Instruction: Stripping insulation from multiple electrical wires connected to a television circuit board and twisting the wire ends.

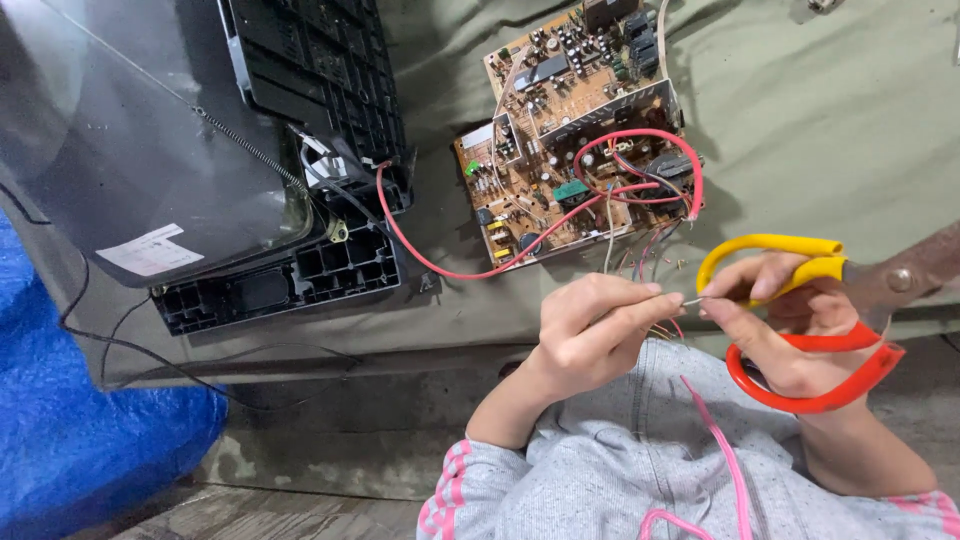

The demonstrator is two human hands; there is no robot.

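While the left hand [590,335] and right hand [780,330] pinch a wire [692,300] lying three-to-nine, scissors [800,320] hang from the right, blades toward three; olive cloth [830,130] covers the floor.

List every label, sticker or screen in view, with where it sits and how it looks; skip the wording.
Dark grey glass picture tube screen: upper left, lying in its black plastic frame, glossy, rounded corners.
White paper sticker with a red band: lower part of that screen, rectangular, tilted.
Small white label patch: left edge of the tan circuit board, rectangular.
Neither hand touches any of these.
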